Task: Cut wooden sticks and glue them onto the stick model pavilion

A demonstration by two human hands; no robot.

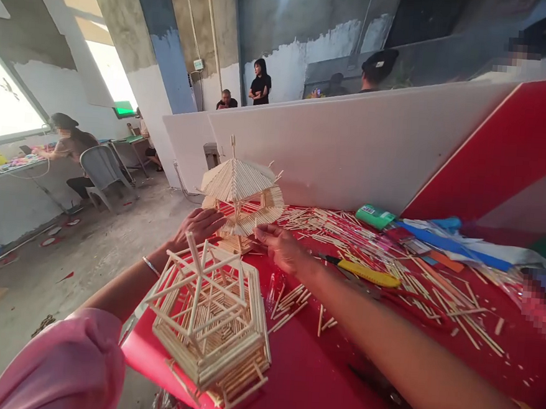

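A pavilion model point(239, 183) made of thin wooden sticks, with a peaked upper roof and a wider lower roof, stands on the red tabletop point(308, 375). My left hand point(203, 224) grips its lower roof from the left, the fingertips partly hidden by the model. At the right edge of that roof, my right hand point(279, 245) is closed in a pinch on what looks like a short wooden stick point(255, 226). Nearer to me, a second stick model point(208, 324) with six sides and an open roof frame sits at the table's front left, untouched.
Loose sticks point(328, 224) lie scattered across the right side. Among them are a yellow utility knife point(368, 273), a green package point(375, 216) and blue-and-white wrapping point(466, 246). A white partition point(333, 152) borders the table's far side. Other people sit and stand beyond.
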